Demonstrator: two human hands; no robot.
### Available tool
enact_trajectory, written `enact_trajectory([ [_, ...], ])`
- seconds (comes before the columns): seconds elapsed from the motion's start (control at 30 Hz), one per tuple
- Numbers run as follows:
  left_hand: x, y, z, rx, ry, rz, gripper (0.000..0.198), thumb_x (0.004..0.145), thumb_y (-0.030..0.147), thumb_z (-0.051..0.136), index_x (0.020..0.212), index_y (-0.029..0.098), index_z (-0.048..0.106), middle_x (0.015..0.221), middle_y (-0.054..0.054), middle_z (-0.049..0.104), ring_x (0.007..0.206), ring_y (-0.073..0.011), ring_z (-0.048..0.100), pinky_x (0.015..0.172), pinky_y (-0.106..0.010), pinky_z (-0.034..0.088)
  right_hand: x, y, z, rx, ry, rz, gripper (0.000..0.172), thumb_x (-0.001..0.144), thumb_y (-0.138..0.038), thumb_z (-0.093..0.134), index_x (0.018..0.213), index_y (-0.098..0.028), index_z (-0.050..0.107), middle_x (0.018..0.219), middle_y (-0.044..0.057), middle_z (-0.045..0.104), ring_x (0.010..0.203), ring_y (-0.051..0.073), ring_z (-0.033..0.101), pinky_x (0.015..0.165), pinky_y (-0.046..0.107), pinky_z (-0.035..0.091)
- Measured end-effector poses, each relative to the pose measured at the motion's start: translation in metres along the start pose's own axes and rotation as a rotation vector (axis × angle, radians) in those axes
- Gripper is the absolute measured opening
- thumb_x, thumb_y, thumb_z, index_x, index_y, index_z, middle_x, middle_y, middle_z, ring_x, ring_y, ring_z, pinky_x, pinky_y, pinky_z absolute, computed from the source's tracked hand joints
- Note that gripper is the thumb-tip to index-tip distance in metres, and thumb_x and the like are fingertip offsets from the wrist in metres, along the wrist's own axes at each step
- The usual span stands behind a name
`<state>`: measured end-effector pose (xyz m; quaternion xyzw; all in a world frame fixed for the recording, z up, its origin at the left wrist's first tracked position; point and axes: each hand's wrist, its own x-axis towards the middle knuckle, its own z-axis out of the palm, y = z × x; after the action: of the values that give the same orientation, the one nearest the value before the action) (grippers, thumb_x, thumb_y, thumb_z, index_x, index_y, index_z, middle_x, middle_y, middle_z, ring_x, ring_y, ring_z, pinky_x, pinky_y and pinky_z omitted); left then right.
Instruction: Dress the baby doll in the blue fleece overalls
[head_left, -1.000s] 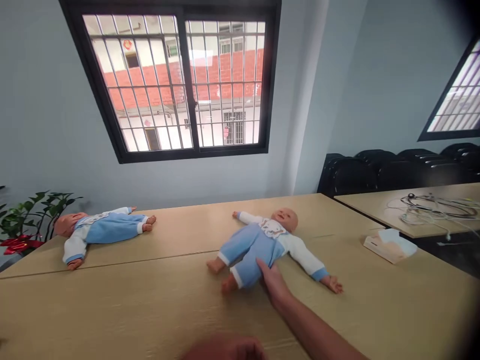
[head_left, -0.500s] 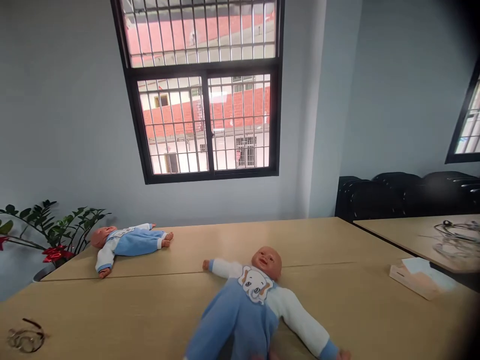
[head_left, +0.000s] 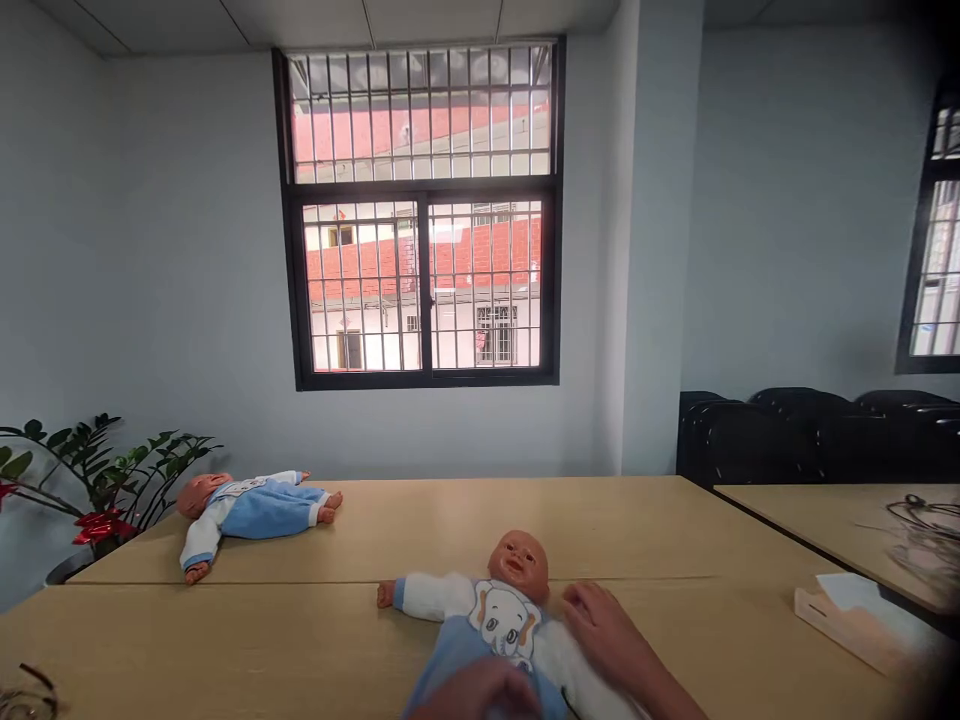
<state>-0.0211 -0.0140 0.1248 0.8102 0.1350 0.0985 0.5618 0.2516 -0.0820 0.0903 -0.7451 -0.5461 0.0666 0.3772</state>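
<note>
A baby doll (head_left: 517, 570) in a blue and white elephant outfit lies face up on the table right in front of me. Over its belly, my left hand (head_left: 487, 690) is smeared by motion, and its fingers are not clear. Beside the doll's head, my right hand (head_left: 604, 630) is over the white sleeve at the shoulder. Its fingers are loosely bent and a little apart, with no visible hold on the cloth. The doll's legs are hidden by my left hand and the frame's lower edge.
A second doll (head_left: 262, 508) in similar clothes lies at the table's far left, near a potted plant (head_left: 97, 480). Glasses (head_left: 34, 690) are at the lower left. A tissue box (head_left: 847, 620) sits on the right, with cables (head_left: 926, 520) and black chairs (head_left: 787, 435) beyond.
The view has tilted up, so the table shows lower. Both my hands have come up over the doll from the bottom edge, the right one to its shoulder.
</note>
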Motion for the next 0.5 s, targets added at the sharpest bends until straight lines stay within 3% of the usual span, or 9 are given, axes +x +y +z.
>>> enact_trajectory([
  [0.07, 0.034, -0.001, -0.004, 0.126, 0.077, 0.047, 0.033, 0.091, 0.023, 0.065, 0.124, 0.027, 0.066, 0.134, -0.006, 0.062, 0.126, -0.0249, 0.055, 0.115, -0.045, 0.040, 0.014, 0.000, 0.000, 0.246, -0.179, 0.029, 0.047, 0.089, -0.060, 0.051, 0.080, -0.018, 0.071, 0.092, 0.010, 0.074, 0.095, 0.028, 0.065, 0.091, 0.042, 0.049],
  [0.2, 0.092, -0.014, -0.004, 0.518, 0.136, 0.117, 0.041, 0.092, 0.022, 0.052, 0.131, 0.025, 0.063, 0.134, -0.007, 0.066, 0.123, -0.0245, 0.058, 0.110, -0.041, 0.043, 0.019, -0.002, 0.012, 0.671, -0.417, 0.149, 0.058, 0.076, -0.074, 0.065, 0.088, -0.018, 0.074, 0.097, 0.008, 0.074, 0.101, 0.030, 0.065, 0.097, 0.041, 0.047],
  [0.33, 0.119, -0.032, -0.006, 0.687, 0.136, 0.149, 0.040, 0.097, 0.023, 0.042, 0.127, 0.025, 0.069, 0.133, -0.006, 0.069, 0.123, -0.0259, 0.061, 0.109, -0.041, 0.044, 0.017, 0.005, 0.017, 0.801, -0.462, 0.246, 0.056, 0.067, -0.070, 0.076, 0.093, -0.020, 0.076, 0.101, 0.009, 0.074, 0.107, 0.030, 0.064, 0.101, 0.041, 0.044],
  [0.5, 0.132, -0.037, -0.022, 0.722, 0.132, 0.186, 0.041, 0.100, 0.028, 0.039, 0.126, 0.025, 0.071, 0.132, -0.005, 0.072, 0.123, -0.0247, 0.064, 0.109, -0.039, 0.045, 0.020, 0.012, 0.002, 0.790, -0.441, 0.315, 0.056, 0.067, -0.070, 0.076, 0.092, -0.020, 0.073, 0.100, 0.008, 0.072, 0.102, 0.028, 0.062, 0.098, 0.039, 0.043],
])
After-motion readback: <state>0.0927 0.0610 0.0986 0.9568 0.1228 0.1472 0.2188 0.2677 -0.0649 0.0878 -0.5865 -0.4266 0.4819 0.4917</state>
